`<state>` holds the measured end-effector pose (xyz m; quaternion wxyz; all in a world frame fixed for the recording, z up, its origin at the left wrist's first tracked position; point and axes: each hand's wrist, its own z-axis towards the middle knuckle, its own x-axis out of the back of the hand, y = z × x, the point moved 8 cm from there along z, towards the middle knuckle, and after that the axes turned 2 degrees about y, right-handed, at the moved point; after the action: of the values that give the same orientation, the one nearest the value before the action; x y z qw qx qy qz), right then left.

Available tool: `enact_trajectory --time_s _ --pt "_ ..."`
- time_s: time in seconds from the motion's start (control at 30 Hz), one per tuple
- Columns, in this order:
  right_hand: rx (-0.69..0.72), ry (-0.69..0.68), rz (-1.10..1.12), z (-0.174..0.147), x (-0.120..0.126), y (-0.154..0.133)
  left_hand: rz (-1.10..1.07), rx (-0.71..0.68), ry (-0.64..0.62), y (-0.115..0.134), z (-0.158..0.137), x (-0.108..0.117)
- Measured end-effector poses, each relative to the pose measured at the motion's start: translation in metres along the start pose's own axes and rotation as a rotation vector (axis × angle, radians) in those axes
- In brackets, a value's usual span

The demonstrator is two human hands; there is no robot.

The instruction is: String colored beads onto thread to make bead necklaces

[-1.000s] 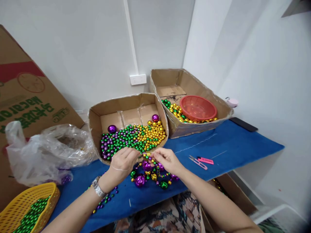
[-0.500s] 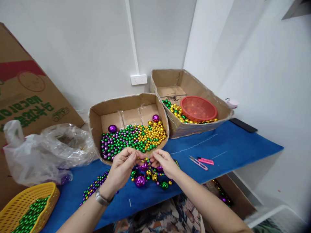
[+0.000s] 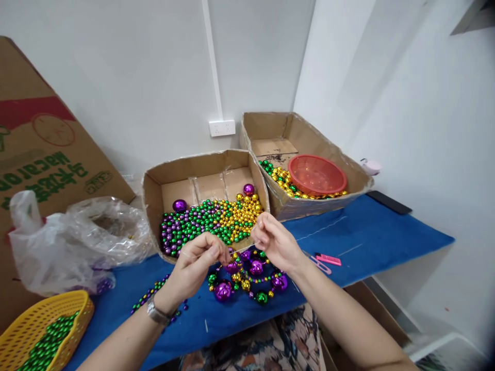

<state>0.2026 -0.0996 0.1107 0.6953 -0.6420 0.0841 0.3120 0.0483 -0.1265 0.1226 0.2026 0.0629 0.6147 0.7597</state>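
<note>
A thin white string (image 3: 244,246) runs between my two hands above the table. My left hand (image 3: 201,257), with a watch (image 3: 156,312) at the wrist, pinches one part of it. Up and to the right, my right hand (image 3: 274,241) is closed on another part, fingers bent. Under the hands lies a bead necklace (image 3: 256,267) of large purple balls with smaller gold and green ones, partly hidden by the fingers. Just beyond stands a cardboard box (image 3: 181,180) holding loose green, purple and gold beads (image 3: 201,221).
Pink thread snips (image 3: 322,265) and a pink cutter (image 3: 328,258) lie right on the blue table (image 3: 379,242). Behind is a second box (image 3: 305,206) with a red basket (image 3: 317,174). At left are plastic bags (image 3: 50,247) and a yellow basket (image 3: 83,319) of green beads.
My right hand has moved up and to the right, away from my left, drawing out the string between them. More of the necklace shows underneath. My left hand has barely moved.
</note>
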Motion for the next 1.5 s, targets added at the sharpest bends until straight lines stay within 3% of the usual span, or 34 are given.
enact_trajectory --time_s 0.13,0.27,0.47,0.6,0.77,0.9,1.03,1.23,1.5 --pt "0.018 -0.101 -0.245 -0.002 -0.01 -0.02 0.121 -0.034 -0.025 0.012 -0.001 -0.002" --pt "0.037 -0.074 -0.429 -0.002 -0.011 -0.033 0.065 -0.063 -0.015 0.024 0.006 -0.006" --pt "0.459 -0.32 -1.489 -0.014 -0.035 -0.034 0.191 -0.134 -0.013 0.041 0.015 -0.013" --pt "0.683 -0.32 -1.873 -0.012 -0.038 -0.032 0.269 -0.218 -0.021 0.055 0.019 -0.024" --pt "1.037 -0.255 -1.988 -0.008 -0.05 -0.057 0.288 -0.348 -0.069 0.081 0.024 -0.042" --pt "1.247 -0.301 -2.099 -0.006 -0.06 -0.084 0.238 -0.433 -0.04 0.105 0.032 -0.043" --pt "1.366 -0.403 -2.145 -0.01 -0.064 -0.095 0.218 -0.461 -0.051 0.115 0.035 -0.04" --pt "1.371 -0.499 -2.11 -0.02 -0.06 -0.081 0.269 -0.324 -0.112 0.096 0.033 -0.037" --pt "1.134 -0.573 -2.089 -0.018 -0.042 -0.048 0.41 -0.257 -0.143 0.073 0.027 -0.035"
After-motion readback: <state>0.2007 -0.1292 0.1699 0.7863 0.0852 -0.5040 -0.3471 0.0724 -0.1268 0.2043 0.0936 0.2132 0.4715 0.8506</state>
